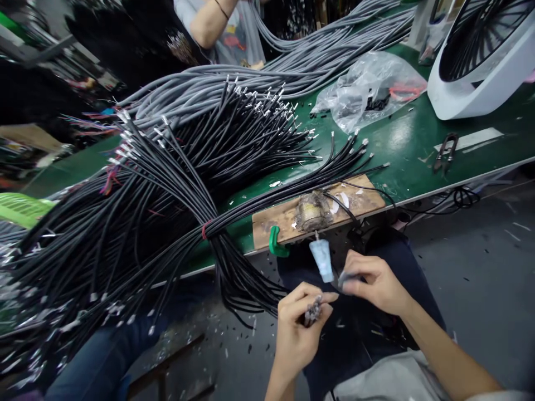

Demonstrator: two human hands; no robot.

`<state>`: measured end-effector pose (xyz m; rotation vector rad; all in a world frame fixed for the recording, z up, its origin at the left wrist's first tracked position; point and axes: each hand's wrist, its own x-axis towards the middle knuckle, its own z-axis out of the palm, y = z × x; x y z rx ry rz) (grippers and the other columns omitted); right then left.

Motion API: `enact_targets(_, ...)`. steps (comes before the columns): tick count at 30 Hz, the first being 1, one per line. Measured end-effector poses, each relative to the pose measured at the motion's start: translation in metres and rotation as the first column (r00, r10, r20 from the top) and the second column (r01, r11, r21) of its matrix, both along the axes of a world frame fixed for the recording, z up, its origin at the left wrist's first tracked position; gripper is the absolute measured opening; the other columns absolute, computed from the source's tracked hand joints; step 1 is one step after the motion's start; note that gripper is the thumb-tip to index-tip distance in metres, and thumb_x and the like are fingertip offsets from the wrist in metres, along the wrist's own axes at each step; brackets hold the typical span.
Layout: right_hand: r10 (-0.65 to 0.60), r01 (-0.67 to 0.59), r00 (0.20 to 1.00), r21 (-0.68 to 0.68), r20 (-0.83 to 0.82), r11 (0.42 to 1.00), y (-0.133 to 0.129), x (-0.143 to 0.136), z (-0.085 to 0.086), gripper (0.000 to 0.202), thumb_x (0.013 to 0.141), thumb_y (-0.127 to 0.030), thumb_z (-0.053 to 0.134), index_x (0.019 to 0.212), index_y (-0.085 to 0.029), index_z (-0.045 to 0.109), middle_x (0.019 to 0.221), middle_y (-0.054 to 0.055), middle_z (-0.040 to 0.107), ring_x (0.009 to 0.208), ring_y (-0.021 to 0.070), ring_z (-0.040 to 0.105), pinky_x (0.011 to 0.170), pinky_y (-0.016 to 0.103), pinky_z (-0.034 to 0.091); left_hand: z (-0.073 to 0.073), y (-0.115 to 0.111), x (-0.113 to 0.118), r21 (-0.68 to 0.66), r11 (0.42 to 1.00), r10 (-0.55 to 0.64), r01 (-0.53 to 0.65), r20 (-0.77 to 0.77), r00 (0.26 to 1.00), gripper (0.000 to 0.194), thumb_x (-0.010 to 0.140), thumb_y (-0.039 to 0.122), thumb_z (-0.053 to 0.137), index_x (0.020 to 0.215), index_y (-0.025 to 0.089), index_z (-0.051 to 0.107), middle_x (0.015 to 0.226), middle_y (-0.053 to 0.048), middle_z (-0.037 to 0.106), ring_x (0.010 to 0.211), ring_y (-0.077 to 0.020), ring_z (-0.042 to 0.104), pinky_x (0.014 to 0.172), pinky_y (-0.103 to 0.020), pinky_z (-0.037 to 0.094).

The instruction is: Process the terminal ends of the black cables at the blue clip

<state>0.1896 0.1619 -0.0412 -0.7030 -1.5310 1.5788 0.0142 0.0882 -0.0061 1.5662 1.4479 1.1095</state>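
My left hand is closed around a bundle of black cables. Their stripped, silvery ends poke out between thumb and fingers. To its right, my right hand pinches a small greyish piece, blurred, that I cannot make out. Just above both hands, a pale blue tapered piece hangs on a thin shaft from a small grimy motor. That motor sits on a wooden board at the table edge, beside a green clamp. A red tie gathers part of the cables on the table.
Heaps of black cables and thicker grey cables cover the left of the green table. At right lie a clear plastic bag, snips and a white fan. A person's arm shows across the table.
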Motion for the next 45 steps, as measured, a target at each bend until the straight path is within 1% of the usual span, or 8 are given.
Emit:
enact_targets(7,-0.081,0.088,0.996,0.240,-0.042,0.967,-0.012,-0.025,0.020,0.020,0.084,-0.030,0.067,0.070,-0.016,0.069,0.067,0.004,0.058,0.069,0.0175,0.047,0.065,0.032,0.037,0.004,-0.006,-0.001,-0.038,0.999,-0.006,0.004,-0.049,0.999,0.007,0.081,0.016,0.064,0.082,0.015,0.071,0.073,-0.005,0.065,0.063,-0.0147,0.059,0.056,-0.022,0.044)
enact_targets(13,-0.106,0.029,0.947,-0.248,-0.303,0.968,-0.024,-0.035,-0.001,0.027,0.081,-0.039,0.069,0.067,-0.016,0.071,0.066,0.003,0.052,0.065,0.0158,0.047,0.061,0.029,0.035,0.006,-0.015,0.002,0.098,0.977,0.193,-0.190,-0.023,0.981,0.009,0.084,0.017,0.061,0.084,0.017,0.070,0.070,-0.003,0.063,0.058,-0.0130,0.060,0.053,-0.021,0.045)
enact_targets(17,-0.131,-0.263,0.847,-0.620,-0.515,0.739,-0.036,-0.042,-0.006,0.027,0.071,-0.042,0.078,0.072,-0.015,0.073,0.065,0.000,0.052,0.060,0.0110,0.045,0.058,0.025,0.034,0.005,-0.014,0.009,0.137,0.965,0.229,-0.226,-0.010,0.973,0.006,0.075,0.016,0.071,0.081,0.017,0.069,0.073,-0.003,0.065,0.059,-0.0127,0.061,0.050,-0.018,0.045)
enact_targets(23,-0.142,-0.134,0.887,-0.539,-0.439,0.831,-0.033,-0.039,0.002,0.026,0.073,-0.031,0.075,0.058,-0.012,0.068,0.060,0.001,0.051,0.059,0.0110,0.044,0.057,0.025,0.033,0.005,-0.015,0.011,0.169,0.975,0.163,-0.146,-0.092,0.982,0.008,0.081,0.015,0.064,0.073,0.016,0.063,0.064,0.000,0.062,0.052,-0.0106,0.056,0.049,-0.019,0.041)
enact_targets(28,-0.195,-0.199,0.873,-0.693,-0.446,0.692,-0.030,-0.042,0.002,0.027,0.069,-0.036,0.077,0.063,-0.011,0.068,0.060,0.001,0.055,0.054,0.0090,0.043,0.051,0.022,0.033,0.006,-0.014,0.007,0.051,0.995,0.088,-0.080,-0.167,0.982,0.034,0.092,0.023,0.048,0.060,0.016,0.056,0.052,0.002,0.047,0.045,-0.0088,0.045,0.046,-0.021,0.032)
enact_targets(35,-0.102,-0.006,0.949,-0.342,-0.297,0.940,-0.028,-0.034,0.008,0.019,0.070,-0.030,0.080,0.076,-0.016,0.069,0.076,0.004,0.060,0.072,0.0154,0.056,0.066,0.027,0.045,0.003,-0.011,0.005,-0.137,0.986,0.094,-0.099,-0.042,0.995,0.045,0.096,0.033,0.043,0.054,0.017,0.047,0.048,0.004,0.039,0.044,-0.0079,0.038,0.043,-0.021,0.027)
enact_targets(41,-0.373,0.250,0.897,-0.423,-0.237,0.871,-0.039,-0.051,0.000,0.021,0.074,-0.030,0.076,0.065,-0.018,0.061,0.063,-0.001,0.056,0.057,0.0127,0.049,0.054,0.025,0.039,-0.002,-0.010,0.011,-0.205,0.969,0.146,-0.135,0.035,0.989,0.036,0.087,0.036,0.058,0.058,0.016,0.050,0.046,0.003,0.048,0.038,-0.0074,0.042,0.040,-0.019,0.031)
enact_targets(45,-0.541,0.550,0.826,0.016,-0.160,0.835,-0.040,-0.045,0.001,0.010,0.076,-0.017,0.072,0.068,-0.020,0.066,0.068,0.004,0.059,0.064,0.0174,0.050,0.061,0.032,0.040,-0.002,-0.008,0.011,-0.163,0.973,0.167,-0.162,0.017,0.986,0.038,0.086,0.033,0.060,0.054,0.016,0.048,0.045,0.004,0.045,0.039,-0.0070,0.039,0.041,-0.019,0.029)
